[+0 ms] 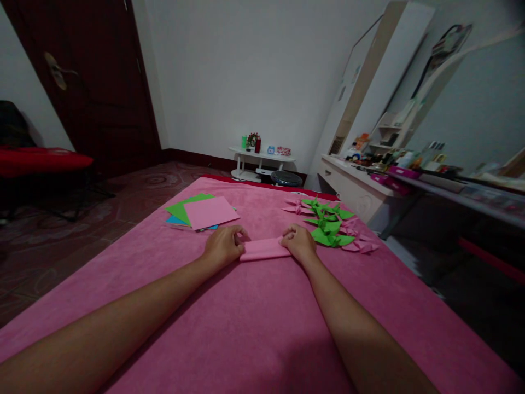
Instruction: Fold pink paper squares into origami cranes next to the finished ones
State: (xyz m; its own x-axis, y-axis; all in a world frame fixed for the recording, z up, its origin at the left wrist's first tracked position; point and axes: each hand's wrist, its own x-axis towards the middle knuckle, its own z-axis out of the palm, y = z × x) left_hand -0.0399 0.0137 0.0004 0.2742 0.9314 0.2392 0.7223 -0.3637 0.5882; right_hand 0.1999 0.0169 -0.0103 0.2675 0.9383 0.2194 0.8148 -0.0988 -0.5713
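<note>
A strip of folded pink paper (264, 249) lies on the pink cloth between my two hands. My left hand (226, 243) pinches its left end with curled fingers. At the right end, my right hand (299, 242) holds the paper between thumb and bent fingers. Beyond my left hand is a loose stack of square paper, with a pink sheet (211, 212) on top and green sheets (180, 209) and a blue edge showing below. Several folded green paper cranes (330, 232) and pink paper cranes (361, 243) sit close to the right of my right hand.
Pink cloth (229, 328) covers the surface under my arms. Past its far edge stands a low white shelf (262, 155) with small items. A cluttered white dressing table (356, 178) is at right; a red chair (45, 161) and dark door (90, 82) are at left.
</note>
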